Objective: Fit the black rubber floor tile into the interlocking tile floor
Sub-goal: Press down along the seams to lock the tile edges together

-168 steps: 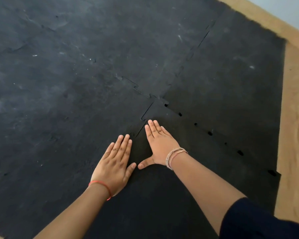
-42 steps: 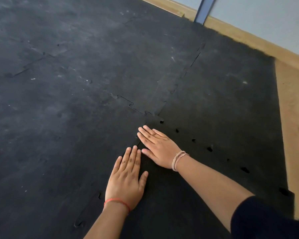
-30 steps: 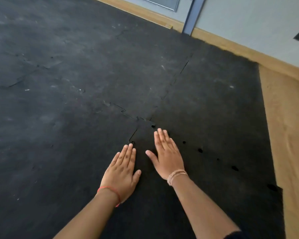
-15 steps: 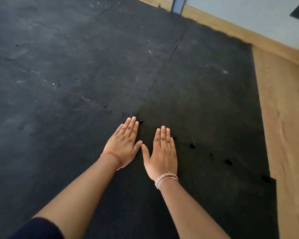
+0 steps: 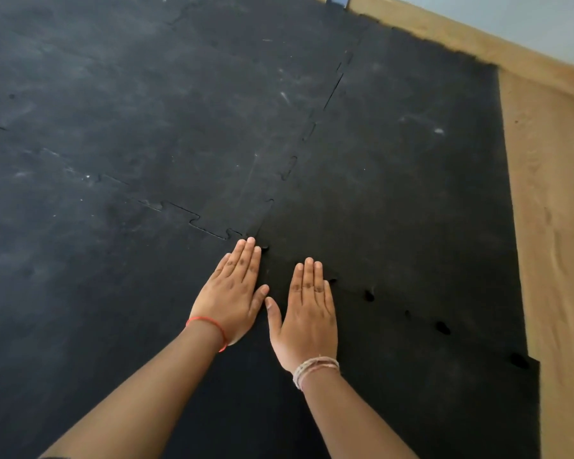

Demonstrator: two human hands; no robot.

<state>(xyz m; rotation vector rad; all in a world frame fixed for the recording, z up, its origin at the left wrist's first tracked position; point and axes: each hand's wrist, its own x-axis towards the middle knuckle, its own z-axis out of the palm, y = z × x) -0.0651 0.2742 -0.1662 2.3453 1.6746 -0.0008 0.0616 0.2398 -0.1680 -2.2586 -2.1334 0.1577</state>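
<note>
Both hands, left hand [image 5: 232, 293] and right hand [image 5: 307, 313], lie flat with fingers straight and together on the black rubber floor tile [image 5: 362, 392]; its unseated toothed seam [image 5: 408, 314] runs rightward, nearer the right hand.

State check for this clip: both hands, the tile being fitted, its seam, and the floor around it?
left hand: flat, palm down, near the tile corner
right hand: flat, palm down on the tile
tile: lying flat
seam: dark gaps showing along it
tile floor: laid, scuffed
</note>
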